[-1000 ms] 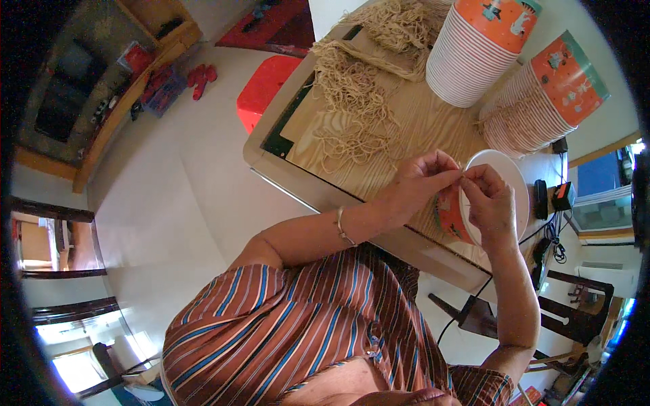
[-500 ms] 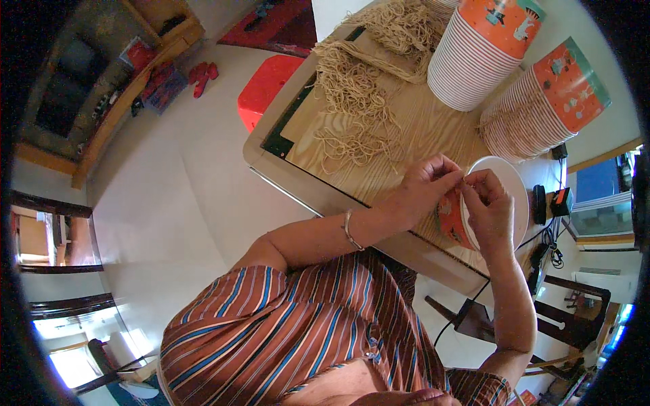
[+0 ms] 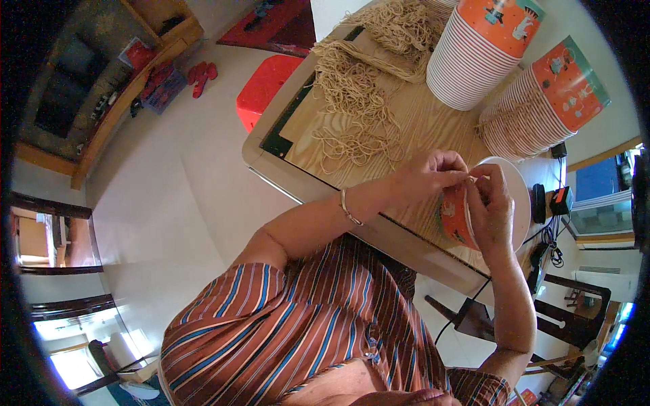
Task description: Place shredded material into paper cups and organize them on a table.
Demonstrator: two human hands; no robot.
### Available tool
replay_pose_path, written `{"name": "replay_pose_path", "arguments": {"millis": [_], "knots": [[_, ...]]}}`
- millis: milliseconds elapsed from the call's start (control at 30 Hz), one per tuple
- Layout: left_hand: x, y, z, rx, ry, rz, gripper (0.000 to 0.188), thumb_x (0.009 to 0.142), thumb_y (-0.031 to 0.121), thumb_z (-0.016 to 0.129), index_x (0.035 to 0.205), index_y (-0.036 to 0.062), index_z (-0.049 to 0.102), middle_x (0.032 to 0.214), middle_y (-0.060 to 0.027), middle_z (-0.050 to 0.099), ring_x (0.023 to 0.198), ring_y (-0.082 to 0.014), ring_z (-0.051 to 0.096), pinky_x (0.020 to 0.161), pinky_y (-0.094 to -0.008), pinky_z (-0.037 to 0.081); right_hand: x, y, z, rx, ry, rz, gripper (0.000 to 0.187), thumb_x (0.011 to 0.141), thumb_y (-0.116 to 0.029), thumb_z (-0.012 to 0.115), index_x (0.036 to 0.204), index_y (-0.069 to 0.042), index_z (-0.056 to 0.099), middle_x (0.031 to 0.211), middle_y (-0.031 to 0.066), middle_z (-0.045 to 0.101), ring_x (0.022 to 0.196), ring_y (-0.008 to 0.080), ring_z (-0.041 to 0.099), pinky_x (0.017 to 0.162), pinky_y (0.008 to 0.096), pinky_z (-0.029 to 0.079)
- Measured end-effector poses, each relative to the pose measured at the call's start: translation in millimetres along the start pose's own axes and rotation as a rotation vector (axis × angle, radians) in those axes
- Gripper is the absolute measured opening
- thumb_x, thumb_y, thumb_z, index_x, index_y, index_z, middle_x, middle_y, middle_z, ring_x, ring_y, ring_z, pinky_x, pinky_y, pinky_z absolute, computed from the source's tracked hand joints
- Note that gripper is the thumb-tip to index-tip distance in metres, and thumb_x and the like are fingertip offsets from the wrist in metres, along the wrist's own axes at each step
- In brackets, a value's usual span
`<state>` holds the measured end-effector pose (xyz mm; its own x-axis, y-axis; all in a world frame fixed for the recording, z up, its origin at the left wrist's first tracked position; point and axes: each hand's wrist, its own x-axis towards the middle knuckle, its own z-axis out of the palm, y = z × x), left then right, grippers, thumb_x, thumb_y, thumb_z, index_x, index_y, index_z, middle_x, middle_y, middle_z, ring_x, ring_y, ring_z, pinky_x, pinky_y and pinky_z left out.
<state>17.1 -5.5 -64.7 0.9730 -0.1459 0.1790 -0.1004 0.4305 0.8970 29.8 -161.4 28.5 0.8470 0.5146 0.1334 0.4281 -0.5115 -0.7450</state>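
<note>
An orange paper bucket (image 3: 455, 215) with a white round end (image 3: 520, 206) lies on its side at the table's near right edge. Over its upper side my left hand (image 3: 437, 170) and my right hand (image 3: 493, 206) meet, thumb and fingertips pinched together. A short pale bit of cord (image 3: 472, 178) shows between the fingertips; the rest of it is hidden by the fingers. The right hand also covers part of the bucket's rim. Left of the hands, a loose heap of tan cord (image 3: 355, 84) spreads over the wooden table (image 3: 423, 128).
Two tall stacks of nested paper buckets, one plain-rimmed (image 3: 467, 71) and one with cords along its side (image 3: 525, 122), lean at the table's far right. Black cables and plugs (image 3: 552, 230) lie beyond the bucket. A red stool (image 3: 265, 88) stands past the table's left edge.
Both hands have shifted slightly to the right, still pinched together. A pale bit of cord now shows between the fingertips, and more of the bucket's orange side is visible.
</note>
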Motion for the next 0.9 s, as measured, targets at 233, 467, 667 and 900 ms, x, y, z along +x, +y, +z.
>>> {"name": "replay_pose_path", "arguments": {"millis": [233,467,667,900], "knots": [[12,1,-11,-0.033,-0.195,-0.011,0.015,0.092,0.017,0.059,0.097,0.0027,0.061,0.084,-0.0005,0.062,0.077,-0.0091,0.059,0.07,-0.0256,0.05,1,17,-1,0.058,0.027,-0.052,0.01,0.089,-0.009,0.06,0.092,-0.002,0.054,0.076,0.0088,0.064,0.071,0.0139,0.063,0.063,0.0285,0.05],[11,11,-7,0.007,-0.216,-0.049,0.014,0.091,0.014,0.06,0.095,0.0007,0.062,0.081,-0.0019,0.063,0.073,-0.0104,0.061,0.068,-0.0266,0.052,5,29,-4,0.07,0.018,0.078,0.009,0.089,-0.01,0.059,0.087,-0.002,0.057,0.074,0.0086,0.062,0.068,0.0135,0.059,0.063,0.0292,0.049],[9,13,-1,-0.002,-0.147,-0.08,0.015,0.089,0.015,0.062,0.095,0.0006,0.064,0.082,-0.0016,0.064,0.077,-0.0084,0.059,0.071,-0.0252,0.049,6,23,-7,0.115,0.002,0.201,0.012,0.09,-0.013,0.059,0.086,-0.002,0.058,0.07,0.006,0.06,0.06,0.0115,0.055,0.055,0.0269,0.045],[10,10,-1,0.144,-0.101,0.013,0.018,0.082,0.015,0.071,0.093,0.0009,0.066,0.083,-0.0015,0.066,0.077,-0.0067,0.057,0.071,-0.0236,0.048,6,7,-10,0.306,-0.053,0.397,0.014,0.091,-0.018,0.058,0.088,-0.004,0.058,0.062,0.0015,0.052,0.043,0.0065,0.042,0.035,0.0237,0.03]]}}
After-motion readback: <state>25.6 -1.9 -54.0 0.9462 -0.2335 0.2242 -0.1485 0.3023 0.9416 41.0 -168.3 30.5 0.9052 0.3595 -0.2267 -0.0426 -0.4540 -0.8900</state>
